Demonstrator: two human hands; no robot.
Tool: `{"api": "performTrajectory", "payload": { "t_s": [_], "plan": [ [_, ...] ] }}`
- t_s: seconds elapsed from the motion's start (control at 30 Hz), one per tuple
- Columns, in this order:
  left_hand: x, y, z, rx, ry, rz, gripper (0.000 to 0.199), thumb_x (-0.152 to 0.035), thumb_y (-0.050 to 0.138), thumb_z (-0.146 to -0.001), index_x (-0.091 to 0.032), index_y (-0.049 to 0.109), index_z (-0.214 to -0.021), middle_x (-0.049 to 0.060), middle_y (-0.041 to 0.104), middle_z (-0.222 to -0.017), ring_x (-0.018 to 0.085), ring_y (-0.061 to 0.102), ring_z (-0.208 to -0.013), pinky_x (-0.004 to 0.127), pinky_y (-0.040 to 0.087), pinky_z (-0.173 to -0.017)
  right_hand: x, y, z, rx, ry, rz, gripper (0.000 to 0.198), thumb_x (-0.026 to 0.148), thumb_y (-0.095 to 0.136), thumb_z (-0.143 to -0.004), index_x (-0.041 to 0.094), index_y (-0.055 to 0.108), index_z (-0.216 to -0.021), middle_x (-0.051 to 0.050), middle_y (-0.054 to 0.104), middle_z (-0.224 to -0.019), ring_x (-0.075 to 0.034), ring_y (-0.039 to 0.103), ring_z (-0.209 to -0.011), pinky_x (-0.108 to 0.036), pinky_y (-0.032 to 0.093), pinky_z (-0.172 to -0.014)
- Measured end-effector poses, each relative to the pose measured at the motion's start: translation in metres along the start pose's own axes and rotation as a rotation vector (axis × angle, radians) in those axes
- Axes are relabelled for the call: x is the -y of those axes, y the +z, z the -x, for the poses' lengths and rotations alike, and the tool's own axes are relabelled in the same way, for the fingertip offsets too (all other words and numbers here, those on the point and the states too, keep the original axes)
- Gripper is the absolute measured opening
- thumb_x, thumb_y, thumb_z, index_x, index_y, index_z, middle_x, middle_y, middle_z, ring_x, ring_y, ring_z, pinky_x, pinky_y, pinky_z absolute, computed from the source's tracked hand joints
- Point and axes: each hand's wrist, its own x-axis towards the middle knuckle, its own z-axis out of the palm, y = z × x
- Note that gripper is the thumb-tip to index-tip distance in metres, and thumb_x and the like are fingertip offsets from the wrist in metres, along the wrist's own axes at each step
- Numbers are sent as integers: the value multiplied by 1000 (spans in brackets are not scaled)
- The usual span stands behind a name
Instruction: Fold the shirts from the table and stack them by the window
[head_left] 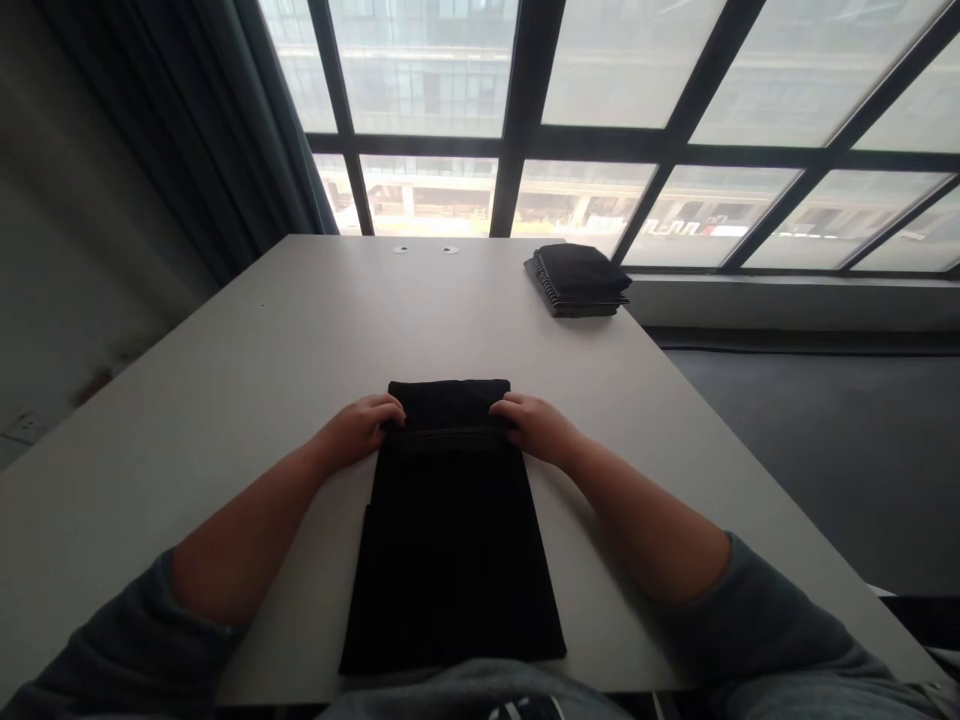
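Note:
A black folded cloth, perhaps a garment [454, 560], lies lengthwise on the white table in front of me. Its far end is turned over toward me into a flap [450, 403]. My left hand [365, 425] pinches the flap's left edge, fingers curled over the fabric. At the opposite edge, my right hand [534, 425] grips the same flap between thumb and fingers. The near part of the cloth rests flat, reaching almost to the table's front edge. Dark fabric hides most details of its layers.
Toward the back right corner of the white table [300, 340] sits a stack of folded black cloth [577, 280], with a ridged, spiral-like left edge. Two round fittings are set in the table's far edge. Beyond stand large windows [435, 70] and a dark curtain [217, 130].

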Motion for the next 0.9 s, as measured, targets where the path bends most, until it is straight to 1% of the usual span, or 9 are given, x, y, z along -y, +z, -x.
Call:
{"api": "performTrajectory", "payload": {
  "t_s": [0.13,0.23,0.3,0.37,0.43,0.53,0.67,0.77,0.9],
  "plan": [
    [0,-6,5,54,15,-52,35,-12,51,-75,-26,72,-99,5,73,-116,22,69,-108,38,55,-101,5,-1,4,15,31,-44,43,6,62,-82,20,73,-122,-7,68,-116,-18,67,-101,-31,55,-97],
    [-1,-14,8,99,22,68,35,-15,51,-78,-26,74,-103,5,74,-122,22,70,-112,36,57,-101,0,-6,10,-25,34,-243,51,4,57,-80,20,71,-125,-6,68,-117,-16,68,-100,-30,58,-95],
    [1,-16,8,-7,-63,154,31,-20,52,-80,-24,74,-102,7,75,-123,24,71,-112,36,60,-94,-10,-9,15,-75,113,-471,54,3,52,-79,19,67,-128,-7,68,-116,-14,70,-96,-28,62,-88],
    [7,-13,5,-197,-215,159,28,-29,54,-86,-22,74,-105,8,77,-118,26,73,-107,36,61,-87,-20,-12,16,-151,296,-668,48,5,49,-81,16,63,-126,-8,68,-113,-14,72,-88,-27,64,-78],
    [14,-7,-3,-301,-350,93,35,-39,53,-92,-21,73,-114,9,77,-118,27,73,-104,38,60,-90,-27,-15,12,-205,497,-723,37,9,50,-87,12,62,-121,-10,68,-109,-15,72,-81,-29,64,-71],
    [16,4,-22,-217,-409,-51,46,-43,46,-98,-18,70,-128,11,74,-129,27,70,-117,40,55,-106,-22,-17,-3,-220,562,-491,25,21,56,-96,13,69,-116,-10,70,-106,-17,71,-85,-34,63,-84],
    [-2,23,-49,-5,-341,-337,50,-46,40,-103,-21,67,-137,10,65,-147,29,56,-141,47,38,-124,9,-8,-29,-205,349,-99,32,29,58,-101,16,72,-127,-12,66,-132,-22,63,-123,-37,47,-116],
    [-17,42,-59,115,-383,-480,61,-52,35,-106,-19,53,-154,11,48,-163,34,37,-156,57,23,-130,34,11,-40,-32,293,23,52,38,52,-107,14,58,-152,-16,49,-156,-28,46,-147,-41,32,-129],
    [-15,63,-59,175,-431,-480,73,-55,29,-107,-11,34,-165,13,28,-173,33,21,-162,53,19,-132,46,33,-41,135,360,58,76,56,44,-108,12,30,-169,-16,14,-173,-31,13,-164,-49,11,-135]
  ]
}}
